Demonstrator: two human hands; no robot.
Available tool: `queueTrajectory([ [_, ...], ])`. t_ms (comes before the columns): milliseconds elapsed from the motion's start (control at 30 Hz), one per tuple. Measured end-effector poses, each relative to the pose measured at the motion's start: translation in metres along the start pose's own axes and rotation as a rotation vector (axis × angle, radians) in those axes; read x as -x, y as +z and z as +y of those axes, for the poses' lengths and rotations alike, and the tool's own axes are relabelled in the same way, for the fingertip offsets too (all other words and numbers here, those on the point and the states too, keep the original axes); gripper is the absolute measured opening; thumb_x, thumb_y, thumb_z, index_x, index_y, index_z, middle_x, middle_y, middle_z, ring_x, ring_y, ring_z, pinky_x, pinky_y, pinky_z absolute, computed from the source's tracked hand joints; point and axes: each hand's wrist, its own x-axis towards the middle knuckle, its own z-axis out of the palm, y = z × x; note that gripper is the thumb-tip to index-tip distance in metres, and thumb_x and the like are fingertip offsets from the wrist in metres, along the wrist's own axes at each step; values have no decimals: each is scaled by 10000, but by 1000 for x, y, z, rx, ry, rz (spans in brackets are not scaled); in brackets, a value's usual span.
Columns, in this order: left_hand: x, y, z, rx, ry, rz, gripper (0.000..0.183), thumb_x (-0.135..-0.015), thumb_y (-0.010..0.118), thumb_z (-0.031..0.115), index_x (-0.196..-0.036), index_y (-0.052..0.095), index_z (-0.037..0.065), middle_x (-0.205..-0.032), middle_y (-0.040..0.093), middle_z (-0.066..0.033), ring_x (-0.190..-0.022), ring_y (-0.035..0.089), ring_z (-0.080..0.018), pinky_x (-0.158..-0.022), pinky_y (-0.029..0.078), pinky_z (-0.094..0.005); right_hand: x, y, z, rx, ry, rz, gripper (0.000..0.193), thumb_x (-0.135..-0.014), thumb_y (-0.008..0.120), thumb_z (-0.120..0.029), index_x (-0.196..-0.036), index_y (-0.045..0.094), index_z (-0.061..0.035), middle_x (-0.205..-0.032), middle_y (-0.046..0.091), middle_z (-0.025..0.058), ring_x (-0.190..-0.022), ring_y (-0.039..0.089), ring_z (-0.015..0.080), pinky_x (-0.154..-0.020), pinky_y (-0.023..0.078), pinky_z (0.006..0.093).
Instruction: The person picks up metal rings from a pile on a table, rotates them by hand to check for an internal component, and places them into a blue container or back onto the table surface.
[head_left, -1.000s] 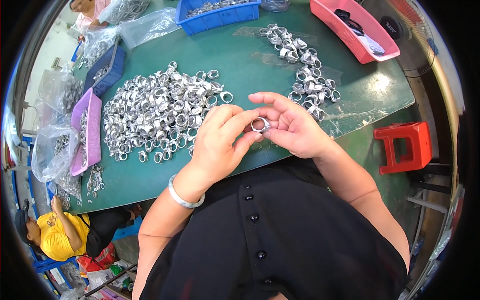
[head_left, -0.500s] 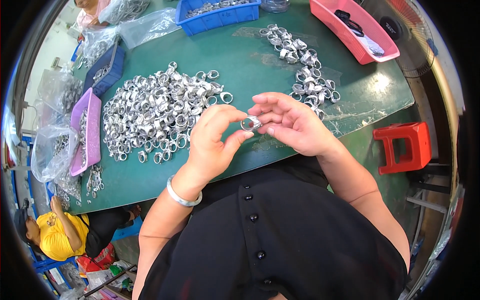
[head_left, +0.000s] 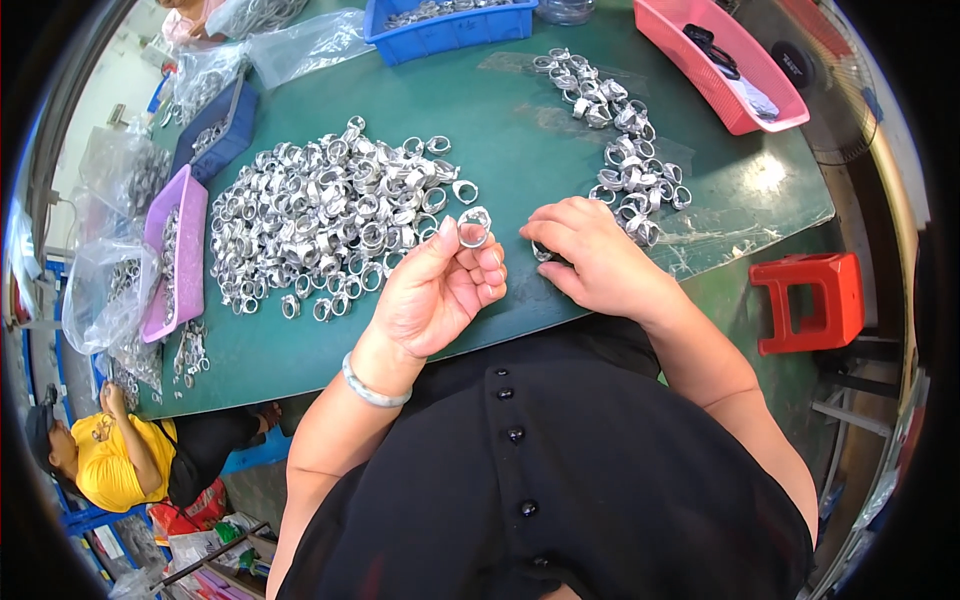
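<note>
My left hand (head_left: 437, 288), palm turned up, pinches a silver ring (head_left: 474, 228) at its fingertips. To its right, my right hand (head_left: 603, 258) is palm down just above the table, its fingers closed on a second silver ring (head_left: 541, 250) that shows only in part. A wide pile of silver rings (head_left: 325, 215) lies on the green table (head_left: 480, 120) to the left of my hands. Beyond my right hand, a narrower string of rings (head_left: 630, 150) runs away toward the far side.
A pink basket (head_left: 735, 115) with black-handled scissors stands far right, a blue bin (head_left: 450, 35) at the back. Left are a purple tray (head_left: 185, 310), another blue bin (head_left: 222, 140) and plastic bags (head_left: 110, 300). A red stool (head_left: 815, 300) is right; a person in yellow (head_left: 125, 465) sits left.
My hands have moved apart. The left has rolled palm up, still pinching a ring; the right has turned palm down and now has a ring at its fingertips.
</note>
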Motion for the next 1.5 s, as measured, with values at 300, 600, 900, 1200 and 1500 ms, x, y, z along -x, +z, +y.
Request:
queueTrajectory([
  [300, 2, 0, -2, -26, 18, 50, 319, -940, 478, 353, -929, 564, 46, -827, 563, -71, -769, 544, -173, -707, 451, -294, -1, 1, -1, 52, 0, -1, 344, -678, 667, -41, -1014, 592, -42, -997, 568, 68, -957, 510, 250, -841, 370, 365],
  [600, 2, 5, -5, -141, 65, 186, 303, -915, 522, 357, -928, 592, 62, -792, 525, -58, -732, 480, -172, -662, 415, -284, -1, 0, -3, 38, 37, 11, 425, -687, 657, -26, -1099, 553, -41, -995, 555, 94, -950, 512, 268, -851, 377, 367],
  [900, 2, -1, -3, -63, 44, 121, 321, -937, 491, 342, -940, 573, 31, -808, 561, -76, -740, 538, -167, -686, 459, -289, -1, -2, -3, -68, 97, 87, 475, -720, 645, -19, -1174, 509, -50, -1011, 536, 119, -925, 529, 284, -813, 432, 375],
  [1200, -3, 2, 6, -867, 339, 256, 185, -932, 520, 227, -888, 589, 62, -773, 595, -19, -695, 534, -99, -643, 420, -248, -1, 1, 6, -583, 128, 273, 502, -733, 640, 58, -1202, 489, -39, -1033, 539, 87, -904, 552, 174, -746, 475, 286],
  [1500, -2, 0, 13, -426, 183, 215, 279, -940, 492, 310, -912, 587, 50, -771, 553, -70, -686, 508, -162, -639, 415, -275, -2, -4, 2, -1279, 306, 231, 367, -832, 513, 41, -1195, 491, -1, -1136, 542, 100, -994, 540, 160, -822, 470, 296],
])
